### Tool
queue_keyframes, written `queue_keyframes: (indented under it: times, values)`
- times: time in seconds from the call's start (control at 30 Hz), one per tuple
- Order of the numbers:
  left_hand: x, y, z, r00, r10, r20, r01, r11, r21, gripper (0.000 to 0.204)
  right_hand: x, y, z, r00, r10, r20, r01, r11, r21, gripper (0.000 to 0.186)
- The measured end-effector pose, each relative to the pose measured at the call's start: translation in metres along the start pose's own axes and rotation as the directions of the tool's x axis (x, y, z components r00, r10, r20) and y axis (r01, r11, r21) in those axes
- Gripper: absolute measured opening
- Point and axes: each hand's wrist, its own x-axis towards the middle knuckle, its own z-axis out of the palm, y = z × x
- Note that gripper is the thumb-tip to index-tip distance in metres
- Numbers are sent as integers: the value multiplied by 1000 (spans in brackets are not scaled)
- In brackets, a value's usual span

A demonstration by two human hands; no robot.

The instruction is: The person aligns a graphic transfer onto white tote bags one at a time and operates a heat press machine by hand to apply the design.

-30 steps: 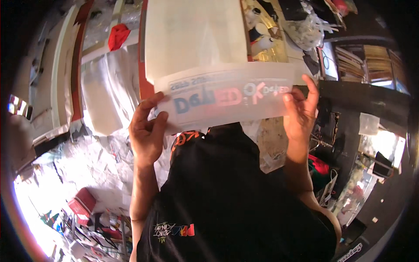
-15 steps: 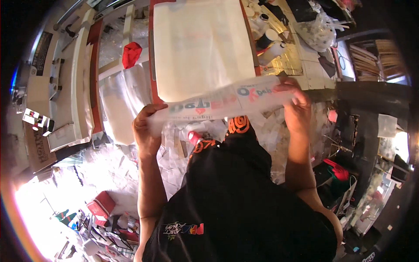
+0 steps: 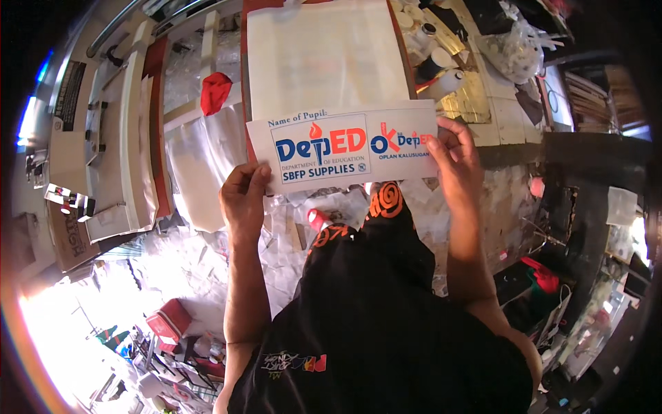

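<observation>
A thin white rectangular sheet (image 3: 345, 148) with blue and red printing is stretched flat in front of me, its printed face toward me and reading upright. At its lower left corner, my left hand (image 3: 243, 199) pinches it between thumb and fingers. The right end is gripped by my right hand (image 3: 460, 160), thumb in front and some fingers hidden behind. Just beyond the sheet lies a pale, cream-white panel (image 3: 324, 58) on a red-edged work table; the sheet overlaps its near edge in view.
Left of the panel, a red cloth (image 3: 216, 93) rests on a white rail. Bottles and jars (image 3: 441, 83) stand at the far right beside gold foil and a clear plastic bag (image 3: 514, 52). Scraps litter the floor (image 3: 276, 265) around my feet. A red bin (image 3: 169, 321) stands at lower left.
The sheet has turned over: its print was upside down and faint through the material, and now reads upright and clear. Both hands have shifted slightly and still hold its ends.
</observation>
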Motion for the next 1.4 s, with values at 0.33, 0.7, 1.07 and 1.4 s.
queue_keyframes:
  times: [0.33,0.7,1.07,1.4]
  values:
    - [104,-17,46,825,559,81,-495,647,580,19,110,91,24,946,-323,7,287,831,-477,18]
    - [187,-29,70,767,610,200,-389,194,900,21,194,124,43,866,-468,178,370,358,-858,10]
    - [148,-38,57,737,618,274,-495,218,841,41,148,117,37,781,-505,366,534,239,-811,35]
    - [155,-59,55,751,633,187,-497,355,792,34,145,116,38,797,-493,348,521,269,-810,32]
